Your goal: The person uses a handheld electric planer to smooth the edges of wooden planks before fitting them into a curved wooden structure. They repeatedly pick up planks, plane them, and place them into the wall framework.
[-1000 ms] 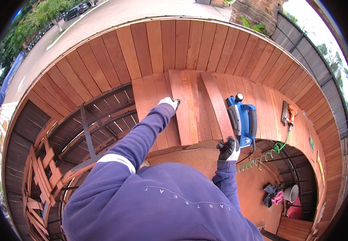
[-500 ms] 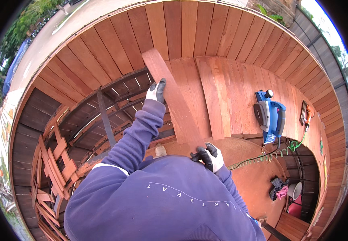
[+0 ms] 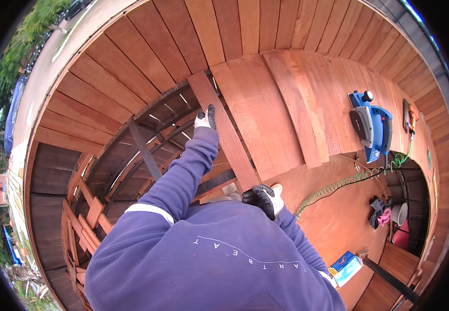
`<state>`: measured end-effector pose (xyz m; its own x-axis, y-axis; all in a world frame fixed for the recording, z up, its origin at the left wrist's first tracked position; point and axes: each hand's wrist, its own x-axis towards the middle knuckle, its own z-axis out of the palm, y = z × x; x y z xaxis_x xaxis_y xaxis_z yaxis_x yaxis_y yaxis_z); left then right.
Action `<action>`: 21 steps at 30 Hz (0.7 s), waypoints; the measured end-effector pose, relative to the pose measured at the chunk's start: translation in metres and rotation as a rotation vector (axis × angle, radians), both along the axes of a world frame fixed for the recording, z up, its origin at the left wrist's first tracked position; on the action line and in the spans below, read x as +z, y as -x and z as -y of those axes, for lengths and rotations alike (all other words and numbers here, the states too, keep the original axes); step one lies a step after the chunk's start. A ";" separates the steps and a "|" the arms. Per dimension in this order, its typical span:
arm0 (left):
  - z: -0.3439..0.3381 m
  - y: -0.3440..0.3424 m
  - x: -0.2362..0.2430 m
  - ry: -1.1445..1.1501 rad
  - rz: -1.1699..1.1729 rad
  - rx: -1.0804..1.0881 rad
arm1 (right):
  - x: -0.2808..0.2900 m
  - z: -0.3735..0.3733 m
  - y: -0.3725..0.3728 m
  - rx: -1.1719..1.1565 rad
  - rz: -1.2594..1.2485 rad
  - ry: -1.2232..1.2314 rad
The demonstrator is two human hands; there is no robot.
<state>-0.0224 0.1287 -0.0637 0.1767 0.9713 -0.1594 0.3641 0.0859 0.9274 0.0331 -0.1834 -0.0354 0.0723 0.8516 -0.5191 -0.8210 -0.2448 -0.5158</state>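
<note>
A long reddish wooden plank (image 3: 223, 124) lies slanted over an open gap in the deck, beside several laid boards (image 3: 281, 109). My left hand (image 3: 205, 118), in a black and white glove, grips the plank's left edge about halfway along. My right hand (image 3: 264, 199), also gloved, holds the plank's near end close to my chest. My purple sleeves and torso hide the plank's lowest part.
Dark joists (image 3: 144, 147) show through the gap at left. A blue electric planer (image 3: 372, 127) rests on the boards at right, with a green coiled hose (image 3: 349, 181) trailing from there. A second tool (image 3: 408, 116) lies further right. A blue box (image 3: 345, 268) sits low right.
The plank has swung left, away from the laid boards, and both hands moved left with it. The view has tilted, so the planer now sits further right.
</note>
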 end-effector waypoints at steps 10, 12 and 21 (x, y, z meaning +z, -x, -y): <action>0.007 -0.014 0.010 0.049 0.262 0.005 | -0.013 -0.001 0.010 -0.020 0.234 0.155; 0.005 -0.016 0.010 0.050 0.264 0.003 | -0.015 0.000 0.011 0.019 0.280 0.134; 0.007 -0.019 0.013 0.074 0.184 0.032 | 0.002 -0.003 0.011 0.017 0.356 0.150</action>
<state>-0.0030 0.1213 -0.0504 0.1787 0.9638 -0.1979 0.1845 0.1647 0.9689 0.0221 -0.1800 -0.0338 0.2569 0.7707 -0.5830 -0.5923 -0.3511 -0.7252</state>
